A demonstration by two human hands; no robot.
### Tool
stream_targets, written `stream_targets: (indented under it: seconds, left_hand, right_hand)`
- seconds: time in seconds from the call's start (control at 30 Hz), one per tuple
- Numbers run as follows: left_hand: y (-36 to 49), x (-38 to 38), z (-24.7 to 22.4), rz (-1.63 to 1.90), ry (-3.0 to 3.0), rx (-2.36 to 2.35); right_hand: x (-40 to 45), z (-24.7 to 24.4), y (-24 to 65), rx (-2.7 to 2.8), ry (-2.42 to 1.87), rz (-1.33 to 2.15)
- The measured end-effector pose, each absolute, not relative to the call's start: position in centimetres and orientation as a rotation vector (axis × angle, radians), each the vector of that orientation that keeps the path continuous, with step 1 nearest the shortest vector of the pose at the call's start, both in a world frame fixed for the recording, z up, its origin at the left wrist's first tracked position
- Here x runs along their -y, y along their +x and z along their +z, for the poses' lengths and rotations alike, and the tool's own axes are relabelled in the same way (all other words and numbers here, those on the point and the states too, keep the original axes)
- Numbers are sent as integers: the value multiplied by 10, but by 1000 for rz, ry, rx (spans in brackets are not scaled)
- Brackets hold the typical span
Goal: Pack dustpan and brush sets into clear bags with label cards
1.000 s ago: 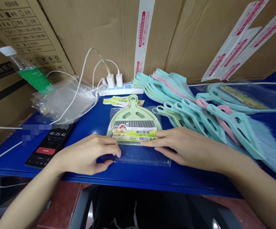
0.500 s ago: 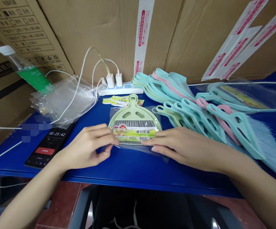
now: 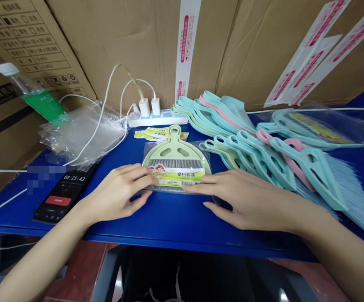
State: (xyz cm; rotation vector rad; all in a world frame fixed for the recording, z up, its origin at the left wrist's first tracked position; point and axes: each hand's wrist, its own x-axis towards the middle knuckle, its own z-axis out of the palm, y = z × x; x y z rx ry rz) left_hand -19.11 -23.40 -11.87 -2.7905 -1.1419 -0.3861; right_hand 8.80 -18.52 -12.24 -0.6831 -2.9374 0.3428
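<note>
A light green dustpan with a grey-bristled brush lies flat in a clear plastic bag on the blue table. Across the bristles is a printed label card with a barcode. My left hand rests its fingertips on the bag's lower left corner, thumb apart and on the near side. At the lower right, my right hand lays its stretched fingers over the bag's edge, with the thumb spread away on the table side. The bag's near edge is partly hidden under both hands.
Blue, green and pink dustpans and brushes are piled to the right, near a bagged set. Clear bags, a tilted bottle, a phone and a cabled power strip occupy the left and back.
The loose plastic at the bag's near edge now lies closer in. My left thumb and fingers have parted from their pinch there, and my right thumb has spread away from the bag.
</note>
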Motion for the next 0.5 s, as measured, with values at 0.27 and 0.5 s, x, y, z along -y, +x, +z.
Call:
stream_targets:
  seconds: [0.27, 0.5]
  left_hand:
    - [-194, 230, -120, -377, -2825, 1107]
    - [-194, 231, -120, -349, -2814, 1109]
  right_hand:
    - [184, -121, 83, 2917, -641, 257]
    - [181, -124, 83, 2870, -515, 357]
